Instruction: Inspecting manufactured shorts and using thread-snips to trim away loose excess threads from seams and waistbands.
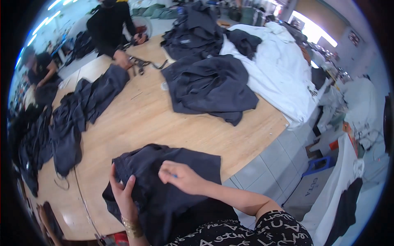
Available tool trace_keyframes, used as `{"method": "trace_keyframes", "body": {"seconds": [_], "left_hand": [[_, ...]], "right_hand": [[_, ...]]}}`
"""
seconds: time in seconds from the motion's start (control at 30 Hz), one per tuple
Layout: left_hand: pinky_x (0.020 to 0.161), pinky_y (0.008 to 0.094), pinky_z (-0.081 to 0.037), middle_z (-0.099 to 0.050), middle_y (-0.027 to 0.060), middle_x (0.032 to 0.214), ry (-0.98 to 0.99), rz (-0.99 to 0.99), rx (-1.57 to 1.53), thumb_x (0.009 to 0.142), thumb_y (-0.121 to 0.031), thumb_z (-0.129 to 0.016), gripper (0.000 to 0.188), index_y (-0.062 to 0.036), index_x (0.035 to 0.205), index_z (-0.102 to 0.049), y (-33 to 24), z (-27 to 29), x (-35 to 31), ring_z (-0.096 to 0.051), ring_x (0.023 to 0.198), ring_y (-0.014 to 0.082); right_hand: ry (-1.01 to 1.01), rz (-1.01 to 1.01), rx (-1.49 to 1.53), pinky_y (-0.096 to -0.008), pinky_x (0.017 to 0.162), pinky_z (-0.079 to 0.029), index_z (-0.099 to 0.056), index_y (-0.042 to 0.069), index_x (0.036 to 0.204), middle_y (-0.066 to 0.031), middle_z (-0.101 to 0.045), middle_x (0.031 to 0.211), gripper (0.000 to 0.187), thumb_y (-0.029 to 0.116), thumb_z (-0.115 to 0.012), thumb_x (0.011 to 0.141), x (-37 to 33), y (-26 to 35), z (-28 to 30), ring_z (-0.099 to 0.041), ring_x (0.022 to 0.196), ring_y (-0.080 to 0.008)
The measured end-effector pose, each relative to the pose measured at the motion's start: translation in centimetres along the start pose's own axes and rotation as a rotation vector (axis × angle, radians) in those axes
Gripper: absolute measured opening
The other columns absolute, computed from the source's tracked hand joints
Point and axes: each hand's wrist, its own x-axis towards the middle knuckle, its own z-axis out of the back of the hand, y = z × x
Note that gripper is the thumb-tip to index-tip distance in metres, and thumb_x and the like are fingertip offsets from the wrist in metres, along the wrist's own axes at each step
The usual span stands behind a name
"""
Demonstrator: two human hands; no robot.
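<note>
A dark navy garment (197,164) lies at the near edge of the table, partly hanging toward me. My left hand (124,194), with a gold bracelet at its wrist, grips the garment's gathered left edge between thumb and fingers. Over the middle of the cloth, my right hand (179,176) is closed in a fist-like pinch. A small blue bit of something shows at its palm; the rest is hidden by the fingers, so I cannot tell its kind.
More dark garments (209,84) lie heaped across the wooden table (135,127), beside a white cloth (279,78). Dark clothes (88,102) stretch along the left. Across the table, a person (108,30) handles dark straps (141,64). A grey box (305,192) stands on the tiled floor.
</note>
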Motion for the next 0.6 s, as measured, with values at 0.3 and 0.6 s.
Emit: {"method": "trace_keyframes", "body": {"seconds": [0.3,0.6], "left_hand": [[0.055,0.0145,-0.037,-0.046,-0.0062,0.073,-0.005,0.050,-0.004,0.078,0.000,-0.069,0.075,-0.0050,0.141,-0.028,-0.7,-0.9,-0.3,-0.040,0.059,-0.0001],[0.044,0.0152,-0.022,-0.034,-0.0112,0.063,-0.021,0.051,0.038,0.077,0.000,-0.070,0.077,-0.0044,0.141,-0.028,-0.4,-0.8,-1.1,-0.026,0.050,-0.0022]], "right_hand": [[-0.256,0.041,-0.224,-0.0211,0.057,-0.035,-0.065,0.003,0.087,-0.0005,-0.047,0.072,0.014,0.000,-0.071,0.074,0.2,1.2,-1.4,-0.043,0.062,-0.0075],[-0.192,0.225,-0.377,-0.0260,0.055,-0.041,-0.059,0.001,0.086,-0.0047,-0.053,0.074,0.021,-0.001,-0.073,0.071,2.3,0.5,-3.8,-0.049,0.061,-0.0158]]}}
